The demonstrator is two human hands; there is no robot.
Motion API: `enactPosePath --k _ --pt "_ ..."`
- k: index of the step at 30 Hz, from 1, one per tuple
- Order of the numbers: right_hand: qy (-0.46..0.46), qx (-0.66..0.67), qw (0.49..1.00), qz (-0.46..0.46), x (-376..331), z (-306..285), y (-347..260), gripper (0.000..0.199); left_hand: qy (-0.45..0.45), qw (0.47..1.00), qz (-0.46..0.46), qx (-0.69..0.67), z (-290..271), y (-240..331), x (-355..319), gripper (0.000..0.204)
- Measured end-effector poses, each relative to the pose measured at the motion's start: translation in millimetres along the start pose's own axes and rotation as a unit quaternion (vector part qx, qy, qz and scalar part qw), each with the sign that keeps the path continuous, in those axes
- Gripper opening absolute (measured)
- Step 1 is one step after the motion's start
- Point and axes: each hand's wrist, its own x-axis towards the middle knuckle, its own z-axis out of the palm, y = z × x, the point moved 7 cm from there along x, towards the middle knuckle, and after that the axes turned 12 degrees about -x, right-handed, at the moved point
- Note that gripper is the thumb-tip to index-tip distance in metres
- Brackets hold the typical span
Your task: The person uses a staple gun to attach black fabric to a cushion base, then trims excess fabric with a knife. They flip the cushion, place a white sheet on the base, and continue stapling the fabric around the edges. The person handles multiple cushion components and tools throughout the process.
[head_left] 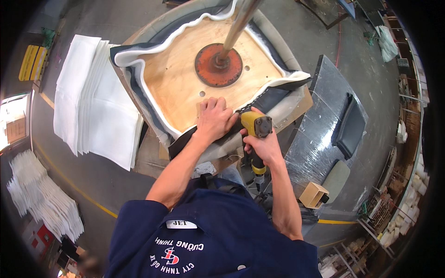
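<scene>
Plywood seat base (185,78), foam-edged, dark fabric (273,97) seemingly half stapled.

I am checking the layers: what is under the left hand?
The left hand presses dark fabric onto the wooden seat board, white foam alongside. The board edge beneath the palm is hidden.

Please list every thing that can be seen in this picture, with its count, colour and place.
Wooden seat base: one, light brown, centre, underside up.
Round metal plate: one, rusty red, middle of the base.
Metal pole: one, grey, rising from the plate.
White padding edge: one, around the base.
Dark cover fabric: one, folded over the near edge.
Staple gun: one, yellow and black.
Stack of white sheets: one, left.
Wrapped panel: one, silvery, right.
Left hand: pressing the fabric.
Right hand: gripping the staple gun.
</scene>
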Motion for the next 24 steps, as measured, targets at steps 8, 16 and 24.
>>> enactPosePath --k 8,16,24 --pt "-0.035 0.025 0.999 -0.004 -7 4 10 0.086 0.018 1.0 0.016 0.007 -6 -3 -2 0.022" --pt "-0.003 -0.052 0.999 0.0 5 20 5 0.08 0.03 0.999 0.003 0.01 1 -10 -10 0.015" --pt "-0.021 0.023 0.999 -0.004 -15 15 13 0.084 -0.088 0.994 0.052 -0.031 -15 -15 -7 0.02"
